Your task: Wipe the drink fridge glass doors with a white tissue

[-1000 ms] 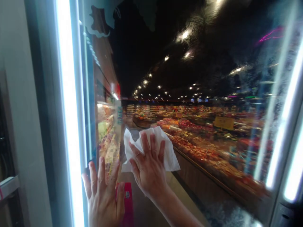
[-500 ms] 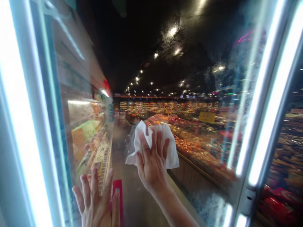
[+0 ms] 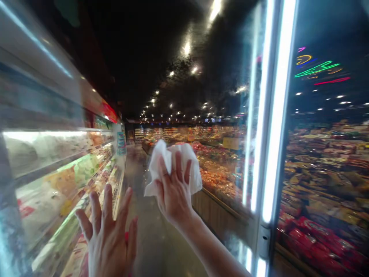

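Near the middle of the head view, my right hand [image 3: 175, 200] lies flat on a thin white wiping cloth [image 3: 196, 181], fingers stretched over it. The crumpled cloth spreads out around the fingers against a see-through glass pane [image 3: 230, 240] with misty patches. Lower left, my left hand [image 3: 108, 234] is raised with its fingers spread and nothing in it. Whether its fingertips touch the glass I cannot tell. A small bit of something red shows between its thumb and palm, mostly hidden.
Bright light tubes [image 3: 276, 115] run down the door frame [image 3: 261, 246] at right. Beyond the glass, a lit chiller shelf [image 3: 57, 184] of packaged goods lines the left of an aisle [image 3: 144, 231]. Bins of wrapped goods [image 3: 323, 173] fill the right, blurred.
The view has turned right, so the frame and light tubes shift left in the picture. The right hand with the cloth appears slightly further left and the left hand slightly higher.
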Available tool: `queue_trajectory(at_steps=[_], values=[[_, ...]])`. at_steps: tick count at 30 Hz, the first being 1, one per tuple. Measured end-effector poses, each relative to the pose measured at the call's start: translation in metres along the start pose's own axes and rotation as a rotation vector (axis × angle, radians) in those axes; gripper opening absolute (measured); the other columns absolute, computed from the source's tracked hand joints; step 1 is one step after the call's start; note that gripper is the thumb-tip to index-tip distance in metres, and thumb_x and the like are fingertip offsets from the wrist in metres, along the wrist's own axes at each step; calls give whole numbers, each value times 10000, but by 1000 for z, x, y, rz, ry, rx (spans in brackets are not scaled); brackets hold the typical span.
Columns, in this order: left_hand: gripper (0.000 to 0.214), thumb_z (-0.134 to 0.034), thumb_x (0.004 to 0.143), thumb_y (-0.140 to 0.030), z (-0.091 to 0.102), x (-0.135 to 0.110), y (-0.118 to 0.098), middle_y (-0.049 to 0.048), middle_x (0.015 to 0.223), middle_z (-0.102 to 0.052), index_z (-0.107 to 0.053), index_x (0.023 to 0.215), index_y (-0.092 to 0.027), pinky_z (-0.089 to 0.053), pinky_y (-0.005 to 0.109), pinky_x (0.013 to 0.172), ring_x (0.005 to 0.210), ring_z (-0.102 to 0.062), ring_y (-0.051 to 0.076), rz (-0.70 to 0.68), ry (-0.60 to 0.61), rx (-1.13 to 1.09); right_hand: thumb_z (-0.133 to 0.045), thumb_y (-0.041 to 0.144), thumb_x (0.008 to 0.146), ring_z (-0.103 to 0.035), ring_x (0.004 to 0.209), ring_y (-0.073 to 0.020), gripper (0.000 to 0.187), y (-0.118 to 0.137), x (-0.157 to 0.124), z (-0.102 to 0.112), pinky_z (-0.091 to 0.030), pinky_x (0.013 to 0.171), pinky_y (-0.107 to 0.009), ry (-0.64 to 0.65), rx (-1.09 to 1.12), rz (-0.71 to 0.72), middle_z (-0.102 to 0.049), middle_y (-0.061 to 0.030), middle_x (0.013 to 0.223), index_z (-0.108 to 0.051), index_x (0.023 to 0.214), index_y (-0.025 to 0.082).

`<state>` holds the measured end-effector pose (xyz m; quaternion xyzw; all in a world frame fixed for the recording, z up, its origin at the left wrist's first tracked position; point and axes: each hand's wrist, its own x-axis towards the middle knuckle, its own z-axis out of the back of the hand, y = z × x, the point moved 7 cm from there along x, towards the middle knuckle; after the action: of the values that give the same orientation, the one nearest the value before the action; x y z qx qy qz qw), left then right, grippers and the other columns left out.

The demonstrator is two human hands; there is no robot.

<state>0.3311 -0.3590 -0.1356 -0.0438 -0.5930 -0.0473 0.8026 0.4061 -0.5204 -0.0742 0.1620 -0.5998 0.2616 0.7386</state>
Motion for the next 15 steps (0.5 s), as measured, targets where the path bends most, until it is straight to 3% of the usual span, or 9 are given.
queue_trajectory(at_steps=[3, 7, 9, 13, 15], values=[[812, -528, 968, -224, -12, 12, -25, 17, 1763, -14, -101, 1631, -418, 35, 712, 1267, 1618, 33, 364, -31, -24, -29, -372, 257, 1065, -56, 1624, -317, 620, -40, -6, 4, -99, 1265, -719, 44, -19, 7, -265, -78, 1721, -204, 1659, 312], [798, -523, 973, -223, -29, 23, -57, 20, 1762, -25, -109, 1630, -403, 38, 701, 1269, 1618, 28, 361, -67, -5, -40, -298, 279, 1084, -55, 1621, -352, 610, -123, -10, 26, -139, 1196, -800, -125, -60, -302, -263, -122, 1716, -132, 1671, 315], [794, -526, 974, -217, -36, 27, -71, 27, 1762, -35, -118, 1629, -401, 41, 704, 1265, 1618, 27, 366, -80, -9, -39, -313, 283, 1082, -63, 1621, -353, 618, -129, -9, 28, -131, 1196, -801, -130, -56, -315, -290, -120, 1707, -131, 1671, 318], [783, -540, 974, -239, -48, 35, -87, 31, 1763, -6, -138, 1626, -405, 49, 704, 1261, 1617, 32, 371, -73, -26, -34, -416, 282, 1058, -102, 1620, -330, 621, -106, -6, 18, -132, 1254, -716, 25, -18, -59, -265, -59, 1723, -240, 1650, 347], [783, -540, 974, -244, -52, 36, -89, 29, 1763, 8, -138, 1628, -399, 58, 695, 1264, 1618, 38, 362, -70, -44, -24, -400, 277, 1064, -106, 1621, -317, 607, -123, -9, 21, -153, 1254, -706, 1, -15, -89, -243, -49, 1731, -247, 1646, 356]])
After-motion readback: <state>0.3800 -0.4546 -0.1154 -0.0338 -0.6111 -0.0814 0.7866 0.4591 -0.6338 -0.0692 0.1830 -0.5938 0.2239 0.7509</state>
